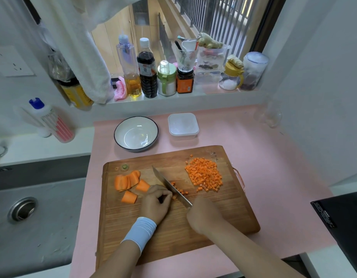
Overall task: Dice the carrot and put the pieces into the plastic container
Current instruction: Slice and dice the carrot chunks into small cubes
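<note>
I judge I'm past halfway: diced carrot (204,174) lies heaped right of centre, with uncut chunks (126,181) centre-left. My right hand (201,213) grasps the knife (169,185), and my left hand (156,203) pins carrot strips (174,197) with curled fingers. The plastic container (183,125), above, looks empty.

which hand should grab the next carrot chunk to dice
Left. The left hand lies beside the uncut orange carrot chunks; the right hand grips the steel knife, farther away.

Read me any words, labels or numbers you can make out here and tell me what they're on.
None can be read.
Dark sauce bottle label: blurred.
Orange jar label: blurred.
Cutting board stamp: too small.
Black appliance print: too small.
</note>
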`<state>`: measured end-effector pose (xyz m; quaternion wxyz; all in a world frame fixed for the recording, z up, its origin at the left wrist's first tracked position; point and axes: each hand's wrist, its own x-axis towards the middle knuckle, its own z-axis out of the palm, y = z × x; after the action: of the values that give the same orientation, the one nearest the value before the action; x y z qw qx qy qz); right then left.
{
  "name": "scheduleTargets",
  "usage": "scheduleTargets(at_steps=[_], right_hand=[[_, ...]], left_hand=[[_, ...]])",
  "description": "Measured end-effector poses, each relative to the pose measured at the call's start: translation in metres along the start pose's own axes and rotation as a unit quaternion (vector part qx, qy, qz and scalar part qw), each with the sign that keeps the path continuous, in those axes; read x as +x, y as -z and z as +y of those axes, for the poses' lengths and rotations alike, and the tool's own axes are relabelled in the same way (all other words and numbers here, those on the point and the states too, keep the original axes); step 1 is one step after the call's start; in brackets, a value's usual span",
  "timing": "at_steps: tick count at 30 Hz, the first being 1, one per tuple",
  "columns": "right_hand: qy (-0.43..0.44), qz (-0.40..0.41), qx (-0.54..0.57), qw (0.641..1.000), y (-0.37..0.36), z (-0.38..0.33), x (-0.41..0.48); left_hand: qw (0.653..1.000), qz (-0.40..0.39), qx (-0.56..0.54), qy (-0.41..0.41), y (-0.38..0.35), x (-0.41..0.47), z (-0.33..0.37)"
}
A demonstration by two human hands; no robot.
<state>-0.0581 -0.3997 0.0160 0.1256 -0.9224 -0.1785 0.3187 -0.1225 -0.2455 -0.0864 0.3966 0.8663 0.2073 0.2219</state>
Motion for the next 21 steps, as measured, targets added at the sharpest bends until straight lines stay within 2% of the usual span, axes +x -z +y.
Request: scheduleTargets(at_steps=[2, 5, 9, 16, 21], right_hand=[[0.0, 0.001, -0.004, 1.0, 0.0, 0.0, -0.001], [0.002, 0.001, -0.007, 1.0, 0.001, 0.0, -0.002], [0.009, -0.009, -0.009, 1.0, 0.003, -0.001, -0.003], [0.009, 0.007, -0.014, 1.0, -0.002, 0.006, -0.009], [0.011, 0.007, -0.028, 1.0, 0.0, 0.007, -0.01]], left_hand=[[1.0, -0.009, 0.004, -0.001, 0.001, 0.002, 0.0], [0.994, -0.07, 0.054, -0.069, 0.001, 0.001, -0.003], [0.984, -0.091, 0.098, -0.12, -0.001, 0.001, -0.007], [0.982, -0.087, 0.101, -0.135, -0.001, 0.0, -0.008], [0.987, -0.077, 0.083, -0.118, -0.004, -0.002, -0.01]])
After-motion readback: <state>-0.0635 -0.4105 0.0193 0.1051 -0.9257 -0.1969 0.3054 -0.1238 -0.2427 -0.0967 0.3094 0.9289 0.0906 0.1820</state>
